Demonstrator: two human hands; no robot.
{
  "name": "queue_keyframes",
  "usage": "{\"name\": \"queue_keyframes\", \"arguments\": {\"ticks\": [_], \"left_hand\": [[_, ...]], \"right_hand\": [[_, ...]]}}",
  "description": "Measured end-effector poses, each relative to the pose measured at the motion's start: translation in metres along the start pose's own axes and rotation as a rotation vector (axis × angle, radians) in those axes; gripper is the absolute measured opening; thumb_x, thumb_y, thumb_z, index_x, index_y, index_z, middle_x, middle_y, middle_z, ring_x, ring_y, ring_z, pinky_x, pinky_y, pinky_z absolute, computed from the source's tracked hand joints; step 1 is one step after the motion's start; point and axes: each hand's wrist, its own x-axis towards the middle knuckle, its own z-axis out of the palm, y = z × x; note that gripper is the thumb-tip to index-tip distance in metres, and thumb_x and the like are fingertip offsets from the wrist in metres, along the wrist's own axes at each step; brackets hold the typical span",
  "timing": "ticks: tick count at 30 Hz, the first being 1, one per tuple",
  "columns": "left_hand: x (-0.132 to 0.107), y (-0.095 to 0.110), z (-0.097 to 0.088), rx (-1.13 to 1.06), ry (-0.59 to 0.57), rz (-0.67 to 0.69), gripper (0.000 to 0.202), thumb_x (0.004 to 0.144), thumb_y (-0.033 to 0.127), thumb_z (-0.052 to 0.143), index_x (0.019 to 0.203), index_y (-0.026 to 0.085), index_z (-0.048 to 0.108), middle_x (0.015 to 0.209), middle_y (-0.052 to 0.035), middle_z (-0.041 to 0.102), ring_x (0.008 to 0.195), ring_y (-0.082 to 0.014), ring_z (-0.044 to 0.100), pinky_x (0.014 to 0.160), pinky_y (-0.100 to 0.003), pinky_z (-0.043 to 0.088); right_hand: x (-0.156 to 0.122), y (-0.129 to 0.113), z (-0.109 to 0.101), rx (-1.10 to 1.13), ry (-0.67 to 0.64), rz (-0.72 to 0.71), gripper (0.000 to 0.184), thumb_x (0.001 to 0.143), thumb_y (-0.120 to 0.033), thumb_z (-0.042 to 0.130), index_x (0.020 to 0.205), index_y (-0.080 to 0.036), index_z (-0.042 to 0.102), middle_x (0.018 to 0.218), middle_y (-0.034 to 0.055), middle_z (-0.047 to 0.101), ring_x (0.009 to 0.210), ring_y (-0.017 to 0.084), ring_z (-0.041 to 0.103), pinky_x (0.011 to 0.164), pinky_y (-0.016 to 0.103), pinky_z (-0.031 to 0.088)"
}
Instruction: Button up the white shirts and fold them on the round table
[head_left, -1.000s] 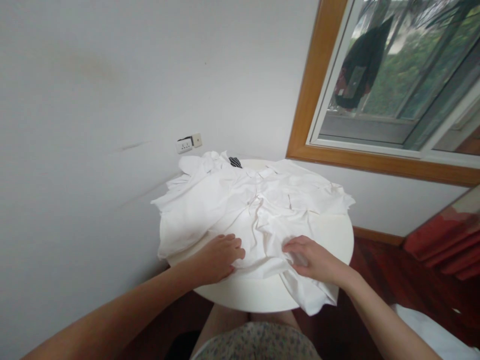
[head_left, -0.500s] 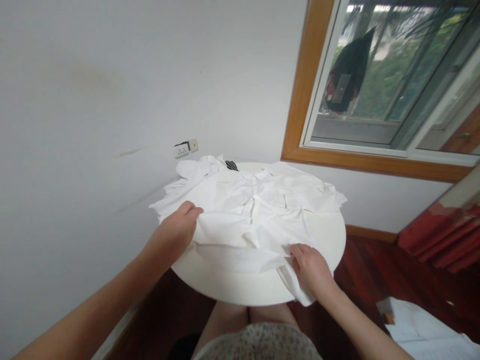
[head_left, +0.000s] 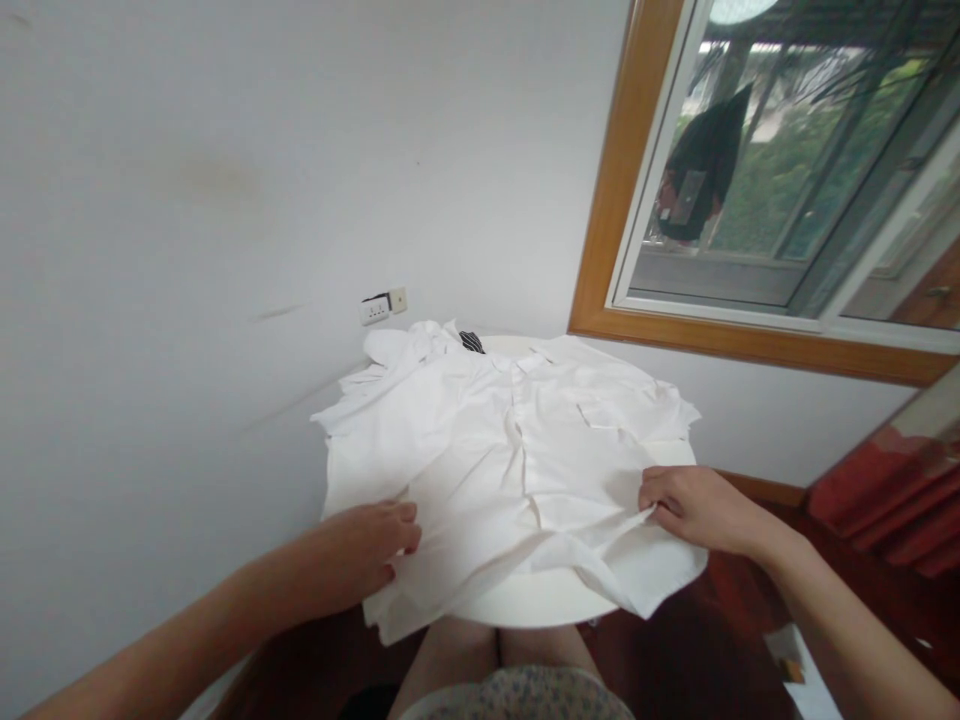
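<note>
A white button-up shirt (head_left: 465, 450) lies spread over a round white table (head_left: 540, 600), its collar toward the wall and its lower hem toward me. Wrinkles run across the front, and a chest pocket shows at the upper right. My left hand (head_left: 375, 545) rests on the lower left of the shirt, thumb and fingers apart, with no cloth visibly pinched. At the lower right, my right hand (head_left: 686, 505) pinches the shirt's side edge and draws a fold toward it. Part of the hem hangs past the table's near edge.
Behind the collar lies a black striped cloth (head_left: 472, 342). A wall socket (head_left: 375, 309) sits just beyond the table, and a wood-framed window (head_left: 600, 315) is at the right. Red fabric (head_left: 885, 510) hangs at far right; a white object (head_left: 802, 670) is on the floor.
The shirt's lower part, bunched and folded before, now lies spread toward me. My left hand moved nearer and loosened its grasp; my right hand moved outward to the right, still pinching cloth.
</note>
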Motion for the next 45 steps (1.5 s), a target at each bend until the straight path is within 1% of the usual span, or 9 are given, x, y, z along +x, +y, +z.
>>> {"name": "queue_keyframes", "arguments": {"ticks": [5, 11, 16, 21, 26, 30, 33, 40, 45], "left_hand": [[0.017, 0.032, 0.027, 0.145, 0.220, 0.164, 0.062, 0.072, 0.011, 0.057, 0.131, 0.020, 0.043, 0.145, -0.0121, 0.038, 0.130, -0.0275, 0.037, 0.108, -0.046, 0.029], [0.031, 0.057, 0.052, 0.255, 0.463, 0.390, 0.027, 0.086, 0.024, 0.053, 0.113, 0.027, 0.056, 0.143, -0.0043, 0.043, 0.130, -0.0249, 0.036, 0.111, -0.051, 0.020], [0.047, 0.050, 0.038, 0.286, 0.385, 0.229, 0.008, 0.085, 0.019, 0.053, 0.089, 0.020, 0.060, 0.119, -0.0063, 0.059, 0.114, -0.0218, 0.049, 0.103, -0.043, 0.033], [0.056, 0.044, -0.003, 0.102, 0.294, -0.007, 0.016, 0.076, 0.022, 0.059, 0.091, 0.017, 0.055, 0.104, -0.0082, 0.058, 0.100, -0.0235, 0.052, 0.088, -0.039, 0.043], [0.066, 0.049, -0.012, -0.117, 0.382, -0.094, 0.011, 0.082, 0.026, 0.053, 0.088, 0.018, 0.052, 0.094, -0.0054, 0.058, 0.088, -0.0205, 0.054, 0.075, -0.032, 0.043], [0.078, 0.055, -0.007, -0.320, 0.426, -0.094, 0.017, 0.088, 0.029, 0.045, 0.076, 0.019, 0.051, 0.076, -0.0016, 0.058, 0.074, -0.0161, 0.055, 0.067, -0.028, 0.040], [0.080, 0.056, -0.008, -0.381, 0.431, -0.162, 0.024, 0.089, 0.031, 0.043, 0.069, 0.019, 0.047, 0.066, 0.0005, 0.054, 0.065, -0.0147, 0.052, 0.060, -0.027, 0.036], [0.053, 0.048, 0.003, -0.480, 0.519, -0.002, 0.014, 0.087, 0.020, 0.040, 0.098, 0.020, 0.047, 0.093, -0.0044, 0.059, 0.083, -0.0156, 0.056, 0.074, -0.029, 0.045], [0.044, 0.060, 0.012, -0.131, 0.292, 0.065, 0.016, 0.078, 0.022, 0.054, 0.094, 0.019, 0.049, 0.109, -0.0085, 0.055, 0.097, -0.0221, 0.051, 0.081, -0.036, 0.045]], "right_hand": [[0.000, -0.021, 0.026, 0.035, -0.041, 0.007, 0.036, 0.071, -0.021, 0.062, 0.107, -0.024, 0.064, 0.105, 0.0078, 0.063, 0.099, 0.025, 0.057, 0.087, 0.038, 0.042], [0.008, -0.049, 0.050, 0.154, 0.183, -0.232, 0.058, 0.083, -0.018, 0.054, 0.138, -0.026, 0.042, 0.138, 0.0101, 0.047, 0.122, 0.023, 0.046, 0.098, 0.038, 0.040], [0.027, -0.051, 0.056, 0.225, 0.322, -0.333, 0.031, 0.091, -0.020, 0.046, 0.117, -0.026, 0.062, 0.120, 0.0085, 0.063, 0.110, 0.020, 0.057, 0.093, 0.036, 0.045], [0.035, -0.044, 0.041, 0.464, 0.359, -0.132, 0.026, 0.095, -0.029, 0.039, 0.105, -0.019, 0.062, 0.100, 0.0076, 0.068, 0.093, 0.018, 0.062, 0.083, 0.032, 0.047], [0.032, -0.051, 0.034, 0.571, 0.194, -0.099, 0.029, 0.095, -0.038, 0.039, 0.088, -0.018, 0.058, 0.077, 0.0017, 0.062, 0.070, 0.014, 0.056, 0.065, 0.024, 0.043], [0.030, -0.059, 0.040, 0.560, -0.034, -0.197, 0.023, 0.092, -0.037, 0.045, 0.092, -0.019, 0.060, 0.078, -0.0001, 0.062, 0.067, 0.012, 0.054, 0.063, 0.022, 0.041], [0.031, -0.062, 0.044, 0.602, -0.027, -0.203, 0.015, 0.090, -0.026, 0.047, 0.096, -0.019, 0.058, 0.086, 0.0015, 0.062, 0.075, 0.013, 0.055, 0.068, 0.023, 0.043], [0.025, -0.069, 0.039, 0.448, -0.049, -0.327, 0.042, 0.069, -0.005, 0.054, 0.108, -0.021, 0.058, 0.103, 0.0047, 0.060, 0.100, 0.019, 0.053, 0.090, 0.032, 0.039], [0.025, -0.062, 0.040, 0.371, 0.009, -0.256, 0.021, 0.075, -0.010, 0.053, 0.092, -0.020, 0.060, 0.089, 0.0033, 0.061, 0.088, 0.018, 0.055, 0.082, 0.031, 0.041]]}}
